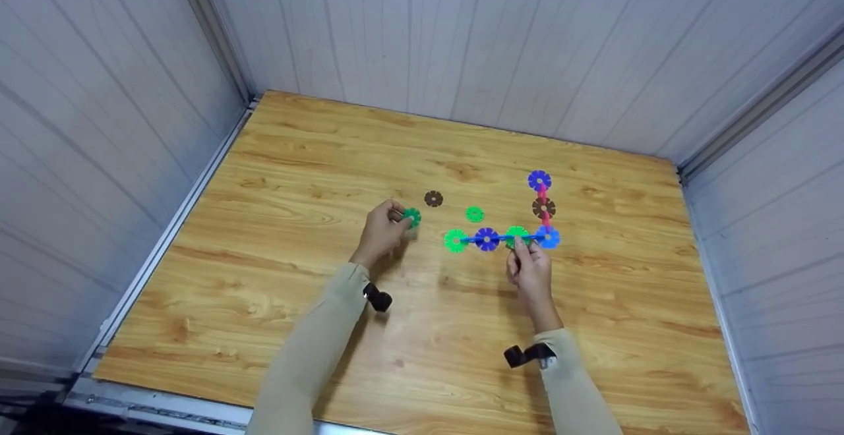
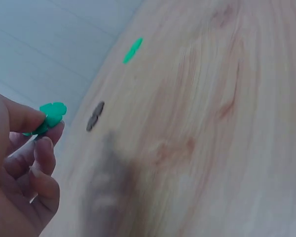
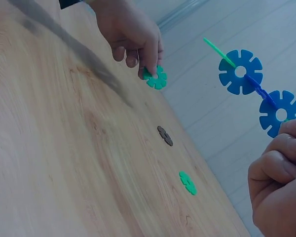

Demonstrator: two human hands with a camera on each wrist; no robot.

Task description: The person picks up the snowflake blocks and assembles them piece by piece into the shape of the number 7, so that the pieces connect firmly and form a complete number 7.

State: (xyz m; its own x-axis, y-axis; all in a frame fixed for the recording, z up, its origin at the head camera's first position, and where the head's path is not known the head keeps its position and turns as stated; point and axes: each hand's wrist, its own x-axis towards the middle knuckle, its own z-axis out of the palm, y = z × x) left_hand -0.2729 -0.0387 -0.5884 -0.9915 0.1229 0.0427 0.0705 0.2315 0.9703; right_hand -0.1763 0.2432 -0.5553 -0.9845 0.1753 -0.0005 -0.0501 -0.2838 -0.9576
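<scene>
My left hand (image 1: 384, 232) pinches a green slotted disc (image 1: 412, 217) between thumb and fingers above the table. In the left wrist view, green pieces (image 2: 53, 113) overlap at the fingertips; whether these are one disc or two joined I cannot tell. My right hand (image 1: 531, 270) grips an L-shaped chain of interlocked slotted discs by a green disc (image 1: 517, 232) in its lower row. That row also has a green end disc (image 1: 455, 241), a purple disc (image 1: 487, 239) and a blue corner disc (image 1: 548, 237). From the corner, pink edge-on pieces, a brown disc (image 1: 544, 209) and a purple disc (image 1: 539, 180) extend away.
A loose brown disc (image 1: 433, 198) and a loose green disc (image 1: 475, 214) lie flat on the wood-grain table (image 1: 297, 158), between the left hand and the chain. Pale panel walls (image 1: 422, 39) stand at the back and both sides.
</scene>
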